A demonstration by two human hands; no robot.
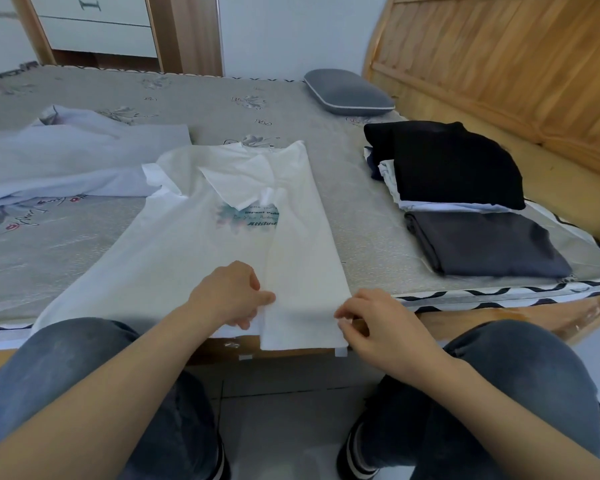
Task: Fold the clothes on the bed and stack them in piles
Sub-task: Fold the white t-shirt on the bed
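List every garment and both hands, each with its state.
white T-shirt: flat, right side folded in
pale blue garment: spread, unfolded
black garment: folded, tops a pile
dark grey garment: folded, lies alone
left hand: pinches the T-shirt's folded edge
right hand: pinches the T-shirt's hem

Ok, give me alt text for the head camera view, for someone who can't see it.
A seated person's left hand and right hand pinch the near hem of a white printed T-shirt, half folded on a bed. Folded dark clothes are stacked at right.
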